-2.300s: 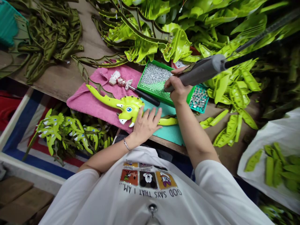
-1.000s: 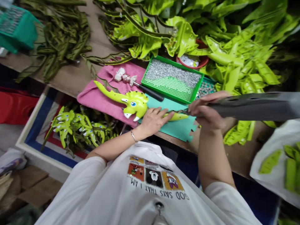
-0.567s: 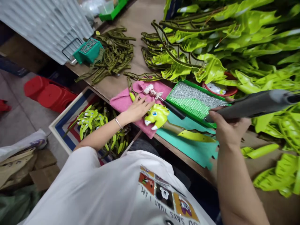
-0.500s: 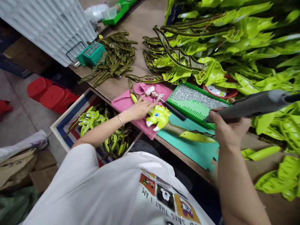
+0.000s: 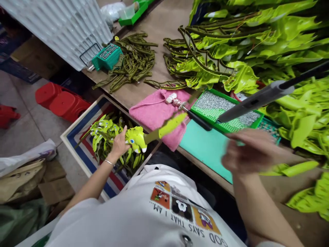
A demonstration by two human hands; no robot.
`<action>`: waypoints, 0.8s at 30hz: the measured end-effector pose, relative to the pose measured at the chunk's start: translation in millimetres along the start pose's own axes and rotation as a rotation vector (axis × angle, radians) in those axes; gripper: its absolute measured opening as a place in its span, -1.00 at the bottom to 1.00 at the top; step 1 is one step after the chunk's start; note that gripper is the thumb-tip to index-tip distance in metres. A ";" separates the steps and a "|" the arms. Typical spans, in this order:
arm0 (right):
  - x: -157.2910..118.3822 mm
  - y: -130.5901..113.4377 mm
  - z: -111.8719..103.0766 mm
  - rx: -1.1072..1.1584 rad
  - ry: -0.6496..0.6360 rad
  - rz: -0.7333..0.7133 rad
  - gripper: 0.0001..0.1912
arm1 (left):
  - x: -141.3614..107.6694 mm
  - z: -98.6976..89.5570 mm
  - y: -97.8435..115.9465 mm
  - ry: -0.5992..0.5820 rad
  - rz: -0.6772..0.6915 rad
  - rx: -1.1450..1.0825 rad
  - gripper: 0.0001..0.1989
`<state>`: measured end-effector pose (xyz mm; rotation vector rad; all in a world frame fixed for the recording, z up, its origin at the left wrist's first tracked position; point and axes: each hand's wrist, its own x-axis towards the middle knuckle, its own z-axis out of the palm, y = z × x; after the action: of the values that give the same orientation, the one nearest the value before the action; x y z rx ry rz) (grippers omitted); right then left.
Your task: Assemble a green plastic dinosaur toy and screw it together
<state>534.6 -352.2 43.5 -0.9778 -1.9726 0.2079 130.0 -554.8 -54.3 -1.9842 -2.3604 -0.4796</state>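
My left hand [image 5: 120, 144] holds a yellow-green dinosaur head [image 5: 136, 138] with a blue eye and a long dark and green strip [image 5: 172, 125] trailing off to the right. It is over a striped-lined bin [image 5: 78, 142] with several similar heads and strips [image 5: 106, 128]. My right hand [image 5: 246, 151] is smeared by motion over the table's front, below a grey electric screwdriver [image 5: 253, 99] and apart from it. The screwdriver's tip is over a green tray of small metal screws [image 5: 221, 106]. A pink cloth [image 5: 151, 108] and a turquoise mat [image 5: 205, 147] lie between my hands.
Large piles of green plastic parts [image 5: 282, 41] fill the right side. Dark olive strips [image 5: 136, 61] lie beside a teal screw box [image 5: 108, 56]. A black-handled tool [image 5: 197, 118] rests by the tray. Red stools [image 5: 66, 103] stand on the floor at left.
My left hand has moved left off the cloth, carrying the dinosaur head over the bin. My right hand has let go of the screwdriver, which now points down over the screw tray.
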 end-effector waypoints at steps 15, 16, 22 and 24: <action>58.9 -38.1 134.6 -0.664 -0.748 0.163 -0.52 | -15.4 32.4 89.5 -0.233 -0.345 -0.462 -0.13; 63.4 -44.4 130.2 -0.651 -0.756 0.207 -0.48 | -15.0 31.4 92.4 -0.233 -0.368 -0.432 -0.13; 74.4 -72.4 82.6 -0.450 -0.581 0.415 -0.33 | -12.2 14.9 103.1 -0.297 -0.409 -0.253 -0.20; 58.3 -74.6 67.3 -0.251 -0.499 0.239 -0.40 | -11.7 9.1 103.2 -0.312 -0.394 -0.227 -0.23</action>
<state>424.0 -346.4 78.5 -1.4341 -2.3680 0.3730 233.4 -548.9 -42.8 -1.7809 -3.0419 -0.4973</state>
